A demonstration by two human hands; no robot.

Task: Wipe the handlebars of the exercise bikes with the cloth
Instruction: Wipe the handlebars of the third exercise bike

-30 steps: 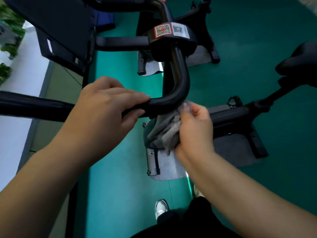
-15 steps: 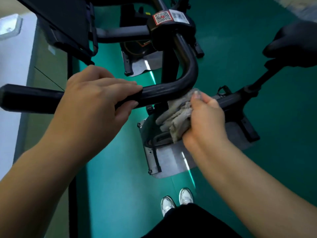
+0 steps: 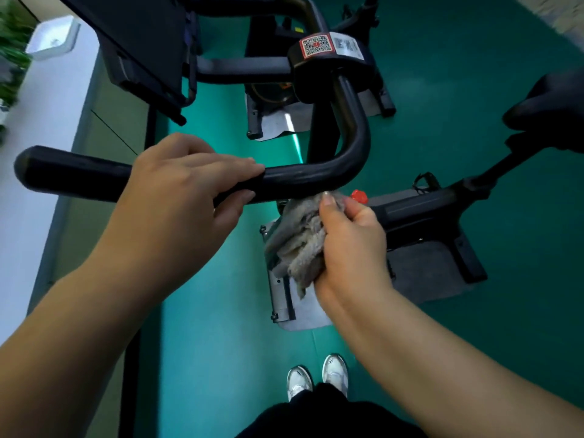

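Left hand [image 3: 186, 200]: wrapped over the black handlebar [image 3: 303, 177] from above, fingers curled across the top and thumb tucked underneath, gripping the straight section left of the bend.
Right hand [image 3: 350, 245]: fingers and thumb closed around a bunched grey cloth [image 3: 300, 241], thumb tip up near the bar.
Cloth: crumpled in the right hand, its top edge pressed against the underside of the handlebar just below the curve; the loose end hangs down beside the wrist.
Handlebar: a black tube that runs from a rounded end cap at the left, under the left hand, then bends upward toward a clamp bearing a QR-code sticker [image 3: 317, 45].
Red knob [image 3: 359, 196]: just right of the cloth, on the bike frame below the bar.
Saddle [image 3: 556, 112]: dark, at the right edge, well apart from both hands.
Floor [image 3: 474, 74]: green, with the person's white shoes [image 3: 317, 376] side by side at the bottom.
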